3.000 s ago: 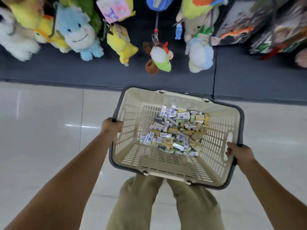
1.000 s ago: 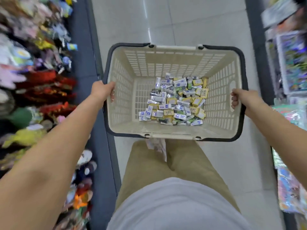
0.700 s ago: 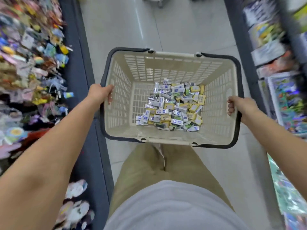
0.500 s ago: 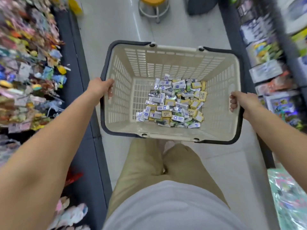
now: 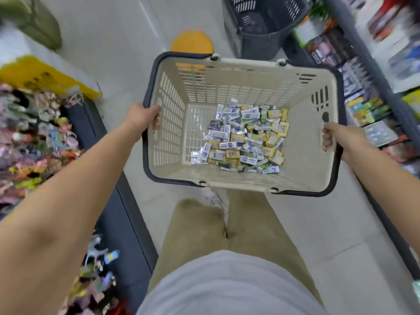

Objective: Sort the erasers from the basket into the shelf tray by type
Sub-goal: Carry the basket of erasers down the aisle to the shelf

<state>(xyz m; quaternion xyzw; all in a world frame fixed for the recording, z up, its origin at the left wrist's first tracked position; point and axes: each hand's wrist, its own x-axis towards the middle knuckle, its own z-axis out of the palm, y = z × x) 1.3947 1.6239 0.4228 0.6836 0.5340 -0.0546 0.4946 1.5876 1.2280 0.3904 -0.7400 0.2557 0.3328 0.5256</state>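
Observation:
A beige plastic basket [image 5: 229, 87] with a dark rim is carried in front of me above the shop floor. On its bottom lies a heap of small wrapped erasers [image 5: 244, 139], white-blue, yellow and green ones mixed together. My left hand [image 5: 143, 115] grips the basket's left rim, fingers curled over the edge. My right hand [image 5: 336, 138] grips the right rim the same way. No shelf tray is in sight.
A shelf of colourful hanging toys [image 5: 34, 137] lines the left side, and packaged goods [image 5: 363, 92] fill shelves on the right. Ahead stand a yellow stool [image 5: 192, 43] and a dark basket [image 5: 266, 21] on the tiled aisle floor.
I have turned from facing the plush shelf to looking down the aisle and moved forward. The stool and dark basket have come closer. Both hands keep their hold on the basket.

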